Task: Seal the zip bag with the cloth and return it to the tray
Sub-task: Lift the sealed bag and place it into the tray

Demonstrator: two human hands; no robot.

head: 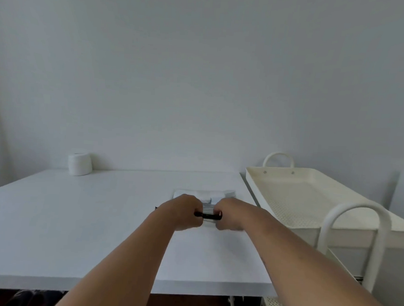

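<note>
Far off to the left of my left hand (185, 211), a white roll (80, 164) stands at the back of the table (76, 216). My left hand is curled, pinching the dark zip strip of the zip bag (208, 214); my right hand (228, 215), just beside it, pinches the strip's other end. The striped cloth (208, 208) shows between my hands, inside the bag. Right of my right hand sits the cream tray (294, 195), apart from the bag. No writing is readable anywhere.

Open tabletop (75, 228) leftward; cart handle (356, 231) before the tray (311, 200) on the right
</note>
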